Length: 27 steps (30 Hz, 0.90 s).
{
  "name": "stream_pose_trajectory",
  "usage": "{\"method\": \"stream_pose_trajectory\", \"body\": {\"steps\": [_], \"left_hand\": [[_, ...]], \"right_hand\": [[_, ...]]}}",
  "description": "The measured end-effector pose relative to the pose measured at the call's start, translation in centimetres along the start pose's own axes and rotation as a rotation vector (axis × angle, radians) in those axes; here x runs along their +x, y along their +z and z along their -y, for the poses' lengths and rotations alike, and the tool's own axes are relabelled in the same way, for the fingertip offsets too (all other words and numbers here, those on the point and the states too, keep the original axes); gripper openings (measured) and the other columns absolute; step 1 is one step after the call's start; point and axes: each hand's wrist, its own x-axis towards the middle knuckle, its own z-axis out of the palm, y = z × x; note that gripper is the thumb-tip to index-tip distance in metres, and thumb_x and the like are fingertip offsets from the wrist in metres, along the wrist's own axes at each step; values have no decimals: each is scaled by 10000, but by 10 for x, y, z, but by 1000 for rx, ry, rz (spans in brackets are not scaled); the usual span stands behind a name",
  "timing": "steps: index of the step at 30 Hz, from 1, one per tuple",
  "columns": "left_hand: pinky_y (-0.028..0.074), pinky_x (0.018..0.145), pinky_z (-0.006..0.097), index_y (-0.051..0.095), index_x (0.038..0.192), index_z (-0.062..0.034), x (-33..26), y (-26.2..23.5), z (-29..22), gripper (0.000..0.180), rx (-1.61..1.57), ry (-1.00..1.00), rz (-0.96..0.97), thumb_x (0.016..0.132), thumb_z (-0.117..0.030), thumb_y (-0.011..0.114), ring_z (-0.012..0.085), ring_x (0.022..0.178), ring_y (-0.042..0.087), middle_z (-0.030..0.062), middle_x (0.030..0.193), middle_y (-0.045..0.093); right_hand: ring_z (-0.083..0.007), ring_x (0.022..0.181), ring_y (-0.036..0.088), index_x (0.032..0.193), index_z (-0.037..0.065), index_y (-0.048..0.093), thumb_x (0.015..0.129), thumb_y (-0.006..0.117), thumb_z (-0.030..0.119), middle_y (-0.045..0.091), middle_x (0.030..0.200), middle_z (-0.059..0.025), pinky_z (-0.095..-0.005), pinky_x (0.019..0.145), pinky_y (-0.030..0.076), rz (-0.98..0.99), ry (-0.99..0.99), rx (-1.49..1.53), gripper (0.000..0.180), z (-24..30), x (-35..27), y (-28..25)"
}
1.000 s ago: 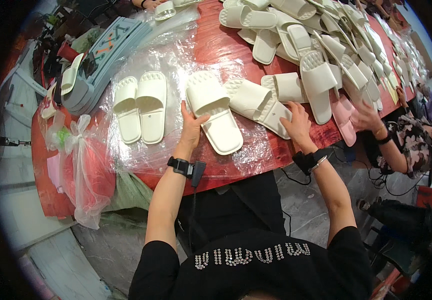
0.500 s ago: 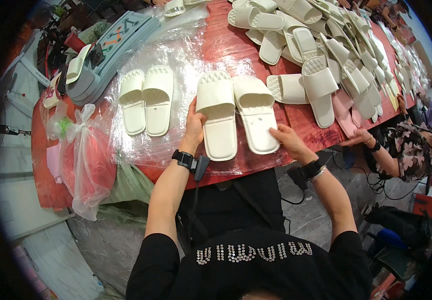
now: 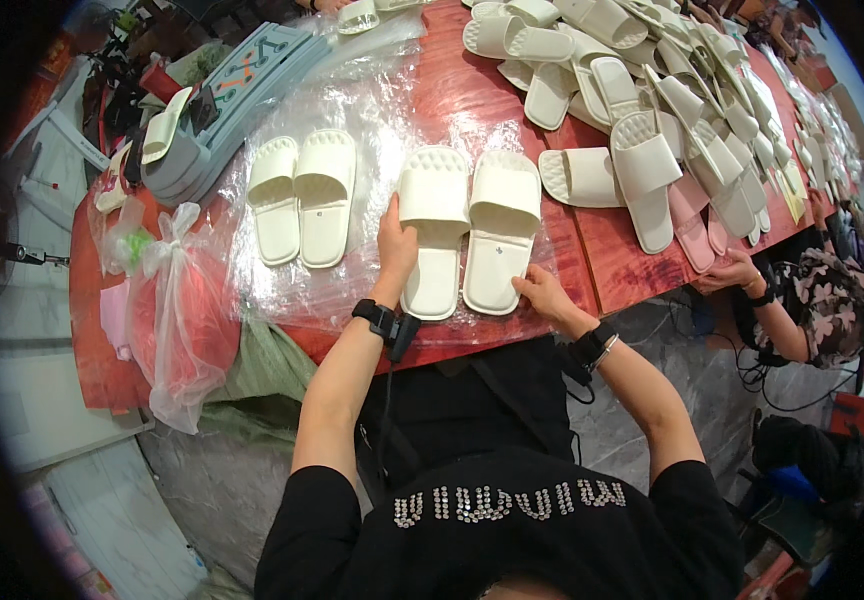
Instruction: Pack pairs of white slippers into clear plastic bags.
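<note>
Two cream slide slippers lie side by side in front of me, toes pointing away. My left hand (image 3: 398, 248) is closed on the outer side of the left slipper (image 3: 434, 190), its thumb near the strap's edge. My right hand (image 3: 549, 298) pinches the lower right edge of the right slipper (image 3: 505, 195) near its heel. Both slippers rest on clear plastic film (image 3: 382, 110) over the red table (image 3: 592, 235). Left of them another matching pair lies on the film, a left slipper (image 3: 276, 235) and a right slipper (image 3: 324, 240).
A heap of cream slippers (image 3: 642, 165) covers the right back, with a pink slipper (image 3: 692, 230) at its edge. Another person's hand (image 3: 730, 272) touches the pink one. Far left are a knotted plastic bag (image 3: 187, 300) and a grey plastic case (image 3: 237, 90).
The right slipper has turned straighter and moved left, now parallel to the left one. My right hand moved left with it. The view has shifted slightly.
</note>
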Motion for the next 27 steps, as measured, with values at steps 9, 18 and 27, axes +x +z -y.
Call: {"method": "stream_pose_trajectory", "body": {"steps": [9,18,27], "left_hand": [[326,848,464,476,1083,33,-58,8,-42,377,200,268,199,751,-140,522,352,1041,413,202,1077,468],[336,770,453,555,849,13,-42,46,-41,305,618,103,4,787,-282,515,334,912,450,174,929,525],[371,741,464,552,832,23,-21,41,-36,215,425,121,-111,782,-182,508,361,849,500,197,867,530]], "right_hand": [[-324,907,579,1027,-39,526,827,536,281,598,964,-213,-366,777,437,-65,-110,-297,377,-9,5,1],[-328,879,582,938,-32,545,822,530,287,606,925,-193,-398,733,438,77,-69,-245,340,-6,-12,25],[-230,1038,440,1107,123,499,676,668,310,462,1129,-59,-346,827,364,150,-954,-1116,499,10,-61,-10]]}}
